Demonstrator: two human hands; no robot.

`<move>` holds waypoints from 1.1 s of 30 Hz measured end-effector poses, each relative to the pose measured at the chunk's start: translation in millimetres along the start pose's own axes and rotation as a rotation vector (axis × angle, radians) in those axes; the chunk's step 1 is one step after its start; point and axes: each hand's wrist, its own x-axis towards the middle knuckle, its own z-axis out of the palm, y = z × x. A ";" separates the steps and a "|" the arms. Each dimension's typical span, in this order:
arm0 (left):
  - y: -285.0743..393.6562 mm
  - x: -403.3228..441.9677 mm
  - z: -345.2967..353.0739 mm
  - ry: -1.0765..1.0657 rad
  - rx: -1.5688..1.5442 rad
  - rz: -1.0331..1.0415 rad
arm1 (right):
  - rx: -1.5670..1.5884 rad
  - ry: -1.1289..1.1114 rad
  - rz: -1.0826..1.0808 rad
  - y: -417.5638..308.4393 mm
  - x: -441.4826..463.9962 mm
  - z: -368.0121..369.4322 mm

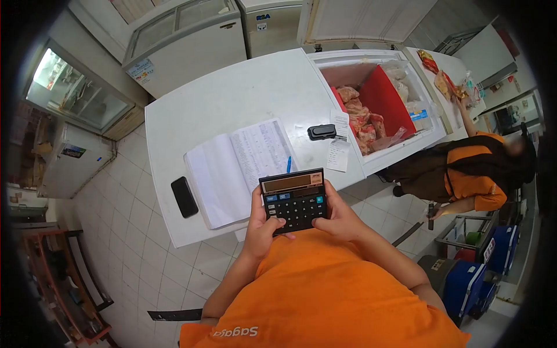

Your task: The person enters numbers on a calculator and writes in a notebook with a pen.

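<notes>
A black calculator [293, 203] is held up in front of my orange shirt, near the edge of the white freezer top. My left hand [264, 223] grips its left side, with the thumb over the lower left keys. On the opposite side my right hand [336, 214] holds it, thumb on the lower right keys. Just beyond lies an open ledger [223, 165] with written columns. A blue pen [289, 164] rests on its right page. To the left of the ledger is a black phone [184, 197].
A black case [322, 132] and paper receipts [337, 155] lie right of the ledger. Beyond them stands an open chest freezer [371, 58] with a red divider and bagged meat [362, 119]. A co-worker [464, 165] in an orange shirt bends at a side table, right.
</notes>
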 end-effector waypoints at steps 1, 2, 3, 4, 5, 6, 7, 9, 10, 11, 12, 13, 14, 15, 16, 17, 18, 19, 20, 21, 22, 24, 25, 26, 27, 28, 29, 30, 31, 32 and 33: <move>-0.8 0.4 0.7 -0.007 -0.008 -0.005 | -0.010 0.007 -0.012 0.5 -1.6 -1.2; -1.9 0.8 0.8 -0.015 -0.016 -0.011 | -0.006 0.000 -0.026 0.0 -3.6 -2.2; -2.6 1.3 1.7 -0.024 -0.023 -0.017 | -0.002 -0.005 -0.040 -1.2 -6.1 -3.0; -2.9 1.8 3.4 -0.025 -0.026 -0.020 | 0.003 -0.010 -0.054 -2.3 -8.8 -3.6; -2.9 2.5 5.2 -0.028 -0.028 -0.022 | 0.033 0.017 -0.040 -3.1 -11.3 -3.8; -2.2 3.3 6.6 -0.032 -0.029 -0.024 | 0.063 0.044 -0.027 -4.1 -13.6 -3.0; -2.5 4.7 7.6 -0.038 -0.031 -0.024 | 0.095 0.071 -0.015 -4.2 -16.1 -2.8; -3.7 9.8 8.8 -0.055 -0.032 -0.025 | 0.158 0.098 -0.018 3.4 -21.5 -5.7; -3.5 12.5 9.6 -0.060 -0.008 -0.035 | 0.191 0.116 -0.023 5.9 -24.0 -7.6; -2.6 15.1 10.3 -0.067 0.018 -0.048 | 0.203 0.154 -0.020 6.7 -25.5 -9.2; -1.9 17.8 11.9 -0.076 0.044 -0.063 | 0.216 0.195 -0.017 6.0 -26.1 -9.8; -1.2 20.3 13.7 -0.088 0.065 -0.075 | 0.231 0.239 -0.013 5.7 -27.4 -9.7; -0.8 22.6 15.9 -0.100 0.086 -0.088 | 0.238 0.264 -0.031 8.7 -29.0 -10.7; -0.8 24.8 18.4 -0.112 0.107 -0.100 | 0.246 0.289 -0.048 14.6 -29.6 -12.8; -1.2 26.7 21.4 -0.126 0.116 -0.112 | 0.253 0.315 -0.064 19.0 -31.1 -14.7; -1.0 27.5 23.8 -0.138 0.124 -0.123 | 0.244 0.335 -0.077 20.7 -33.7 -14.9; -2.2 28.5 26.6 -0.147 0.131 -0.135 | 0.236 0.352 -0.087 22.9 -36.7 -16.0; -4.3 29.5 28.8 -0.159 0.138 -0.143 | 0.228 0.369 -0.096 25.9 -39.9 -16.6; -6.4 31.1 30.4 -0.169 0.144 -0.150 | 0.227 0.378 -0.105 30.9 -41.8 -18.0; -8.1 32.8 32.0 -0.181 0.148 -0.154 | 0.223 0.386 -0.115 36.3 -43.3 -20.7; -8.8 34.5 33.6 -0.179 0.139 -0.156 | 0.217 0.395 -0.126 39.4 -45.5 -23.0; -9.6 40.4 37.2 -0.192 0.118 -0.160 | 0.225 0.393 -0.133 40.0 -51.0 -23.6; -10.5 49.1 33.2 -0.157 0.117 -0.153 | 0.221 0.407 -0.144 38.5 -56.0 -26.5; -11.7 64.5 24.6 -0.141 0.113 -0.150 | 0.169 0.423 -0.109 44.4 -62.6 -34.8; -12.1 87.8 7.2 -0.074 0.090 -0.152 | 0.127 0.473 -0.065 43.8 -70.3 -44.4; -9.1 117.9 -17.4 -0.007 0.067 -0.158 | 0.088 0.525 -0.017 45.4 -80.1 -55.8; -0.6 151.3 -42.1 0.103 0.044 -0.142 | 0.081 0.619 -0.109 68.3 -87.2 -76.9; 9.6 189.9 -73.6 0.247 0.208 0.004 | -0.009 0.774 -0.119 78.1 -99.7 -102.3; 24.6 216.6 -88.9 0.487 0.410 0.168 | -0.097 0.916 -0.124 86.1 -119.9 -128.2; 41.9 238.1 -95.8 0.647 0.544 0.271 | -0.181 1.044 -0.125 94.3 -140.1 -156.9; 52.0 267.6 -120.1 0.695 0.537 0.300 | -0.320 1.205 -0.076 100.6 -162.2 -195.9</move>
